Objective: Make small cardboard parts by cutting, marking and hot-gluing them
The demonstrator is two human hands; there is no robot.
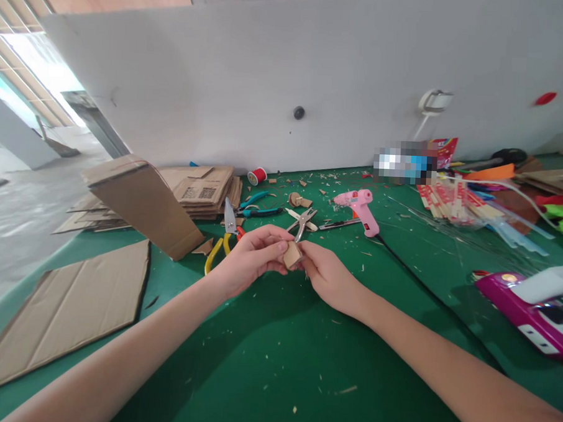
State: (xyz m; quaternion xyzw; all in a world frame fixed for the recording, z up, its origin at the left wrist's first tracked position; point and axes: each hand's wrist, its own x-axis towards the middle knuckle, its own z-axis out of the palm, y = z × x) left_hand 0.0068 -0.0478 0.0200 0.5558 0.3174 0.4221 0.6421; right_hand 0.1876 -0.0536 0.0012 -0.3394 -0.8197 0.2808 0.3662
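A small piece of cardboard [292,255] is pinched between the thumb and fingers of my left hand [254,256]. My right hand [323,269] closes on the right edge of the same piece, its fingertips partly hidden behind it. Just beyond my fingers is a metal plier-like tool [304,219], its lower end hidden by my hands. A pale wooden stick [311,225] lies by that tool. Left of my left hand are yellow-handled scissors [228,224] and teal-handled pliers [263,207].
On the right lie a pink glue gun [360,208] with a black cord, a utility knife [339,224] and a magenta iron [529,309]. At left are a bent cardboard strip [146,205], a flat sheet [72,314] and stacked cardboard [205,192]. Scraps dot the green table [274,385].
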